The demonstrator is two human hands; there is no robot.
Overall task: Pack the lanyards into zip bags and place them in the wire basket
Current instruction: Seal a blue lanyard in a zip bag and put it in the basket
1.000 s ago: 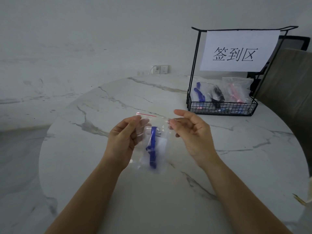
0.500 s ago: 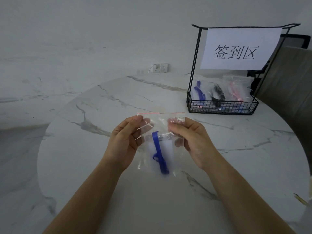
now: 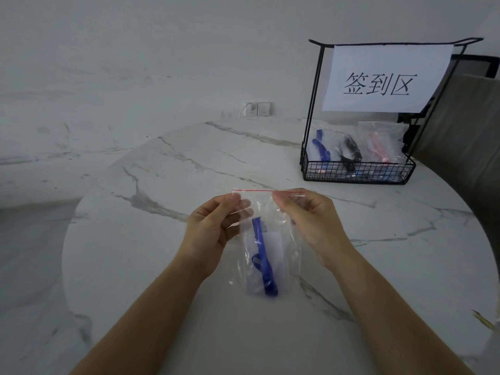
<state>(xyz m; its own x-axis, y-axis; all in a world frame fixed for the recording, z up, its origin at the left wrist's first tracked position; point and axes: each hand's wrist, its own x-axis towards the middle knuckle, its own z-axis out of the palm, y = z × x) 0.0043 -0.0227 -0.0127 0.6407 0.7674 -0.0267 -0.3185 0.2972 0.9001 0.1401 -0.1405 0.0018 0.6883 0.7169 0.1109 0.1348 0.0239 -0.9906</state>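
A clear zip bag (image 3: 270, 236) with a red line along its top hangs upright above the round marble table (image 3: 140, 239). Inside it sits a folded blue lanyard (image 3: 263, 263). My left hand (image 3: 213, 228) pinches the bag's top left corner. My right hand (image 3: 308, 220) pinches the top edge on the right. The black wire basket (image 3: 357, 171) stands at the far right of the table and holds bagged lanyards: a blue one (image 3: 320, 148), a black one (image 3: 350, 151) and a pink one (image 3: 378, 144).
A white paper sign (image 3: 384, 77) with printed characters hangs on the basket's tall wire frame. A chair back (image 3: 465, 142) rises behind the table on the right. A wall socket (image 3: 257, 109) is on the far wall.
The bag has gone from slack and tilted to hanging straight and lower, with its top edge stretched level between both hands. The blue lanyard has slid toward the bag's bottom.
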